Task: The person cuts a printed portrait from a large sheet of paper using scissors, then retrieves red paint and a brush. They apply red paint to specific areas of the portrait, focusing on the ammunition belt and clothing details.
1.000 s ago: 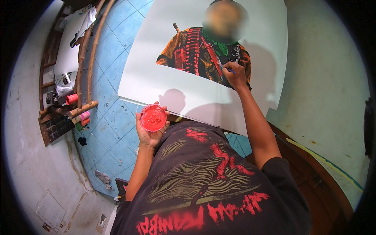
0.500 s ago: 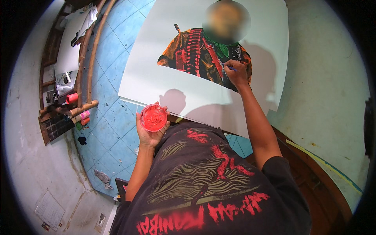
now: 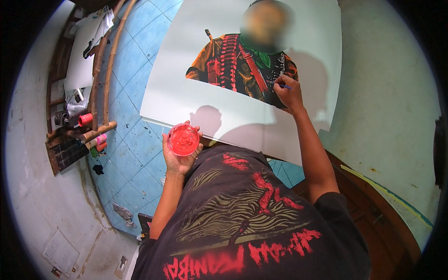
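Note:
A large white sheet (image 3: 186, 100) bears a painted figure (image 3: 233, 65) in black, orange, red and green, its head blurred out. My right hand (image 3: 288, 93) pinches a thin blue paintbrush (image 3: 285, 86) over the lower right of the painted torso; the fingers hide its tip, so I cannot tell whether it touches. Below the sheet's lower left edge, my left hand (image 3: 178, 163) cups a round, clear-rimmed tub of red paint (image 3: 183, 140) from underneath, its opening facing up. The shadow of my head and arm falls across the sheet.
A bamboo rack (image 3: 100, 84) with papers and paint-stained containers stands to the left, above a blue tiled floor (image 3: 133, 102). A grey rag (image 3: 123, 213) lies on the tiles. Brown wooden furniture (image 3: 373, 219) is at lower right, beside a pale wall (image 3: 387, 93).
My right hand has shifted slightly right and down across the painted torso, with the brush now pointing more sideways. The left hand and paint tub stay in place.

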`<state>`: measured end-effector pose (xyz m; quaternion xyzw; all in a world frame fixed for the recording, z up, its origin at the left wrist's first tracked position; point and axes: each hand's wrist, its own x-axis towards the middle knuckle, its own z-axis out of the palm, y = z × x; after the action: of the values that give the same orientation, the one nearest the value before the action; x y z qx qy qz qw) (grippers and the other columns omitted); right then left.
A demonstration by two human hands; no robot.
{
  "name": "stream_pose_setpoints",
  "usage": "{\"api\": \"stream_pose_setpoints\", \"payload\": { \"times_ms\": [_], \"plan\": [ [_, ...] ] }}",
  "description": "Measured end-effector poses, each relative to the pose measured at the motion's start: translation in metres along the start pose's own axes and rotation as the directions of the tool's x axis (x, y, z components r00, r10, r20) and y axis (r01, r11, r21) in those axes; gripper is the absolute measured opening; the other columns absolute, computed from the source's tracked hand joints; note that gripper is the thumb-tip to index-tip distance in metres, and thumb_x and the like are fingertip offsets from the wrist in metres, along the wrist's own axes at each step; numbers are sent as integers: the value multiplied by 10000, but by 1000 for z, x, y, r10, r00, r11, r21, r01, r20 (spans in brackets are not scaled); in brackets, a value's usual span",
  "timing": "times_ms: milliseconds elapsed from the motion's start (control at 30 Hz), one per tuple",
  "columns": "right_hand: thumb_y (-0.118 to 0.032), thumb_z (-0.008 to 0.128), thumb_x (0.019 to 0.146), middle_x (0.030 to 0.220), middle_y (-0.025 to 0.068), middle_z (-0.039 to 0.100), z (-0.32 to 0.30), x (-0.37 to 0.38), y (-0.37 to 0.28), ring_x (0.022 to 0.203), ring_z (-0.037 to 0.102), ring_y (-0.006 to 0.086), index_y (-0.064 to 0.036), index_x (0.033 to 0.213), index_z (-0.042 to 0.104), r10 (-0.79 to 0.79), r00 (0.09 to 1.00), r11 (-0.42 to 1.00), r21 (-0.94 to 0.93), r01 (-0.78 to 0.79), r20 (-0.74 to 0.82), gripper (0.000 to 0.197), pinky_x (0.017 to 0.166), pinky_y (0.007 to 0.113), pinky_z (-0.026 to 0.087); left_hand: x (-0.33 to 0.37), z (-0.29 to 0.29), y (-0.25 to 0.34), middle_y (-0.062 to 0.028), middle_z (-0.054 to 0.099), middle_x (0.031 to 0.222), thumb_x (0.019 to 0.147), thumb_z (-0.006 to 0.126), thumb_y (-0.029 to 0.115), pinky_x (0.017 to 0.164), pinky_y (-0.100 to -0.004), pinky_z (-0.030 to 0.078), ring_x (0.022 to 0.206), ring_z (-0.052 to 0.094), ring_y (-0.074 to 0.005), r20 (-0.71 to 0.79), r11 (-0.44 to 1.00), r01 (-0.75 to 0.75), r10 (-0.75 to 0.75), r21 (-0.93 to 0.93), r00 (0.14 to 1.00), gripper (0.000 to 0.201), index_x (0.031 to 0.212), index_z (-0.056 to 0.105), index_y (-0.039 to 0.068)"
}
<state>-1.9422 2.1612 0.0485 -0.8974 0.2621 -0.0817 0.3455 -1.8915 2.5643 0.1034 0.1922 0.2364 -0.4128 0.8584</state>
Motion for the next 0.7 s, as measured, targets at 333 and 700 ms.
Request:
{"api": "stream_pose_setpoints", "payload": {
  "times_ms": [333,700],
  "plan": [
    [-116,637,792,780,150,693,23,21,5,695,694,246,-24,867,680,-26,1000,997,79,25,8,127,636,340,521,-2,0,0,-250,509,1315,936,398,647,848,-504,573,1164,557,-378,-23,1000,-21,20,-7,1000,785,1442,353,50],
    [-103,623,810,702,107,672,35,26,7,611,635,125,-15,853,675,-89,995,992,83,93,-49,112,582,277,487,-4,-3,0,-254,515,1311,940,389,644,846,-508,575,1157,568,-379,-31,999,-35,35,-17,999,781,1441,352,46]
  ]
}}
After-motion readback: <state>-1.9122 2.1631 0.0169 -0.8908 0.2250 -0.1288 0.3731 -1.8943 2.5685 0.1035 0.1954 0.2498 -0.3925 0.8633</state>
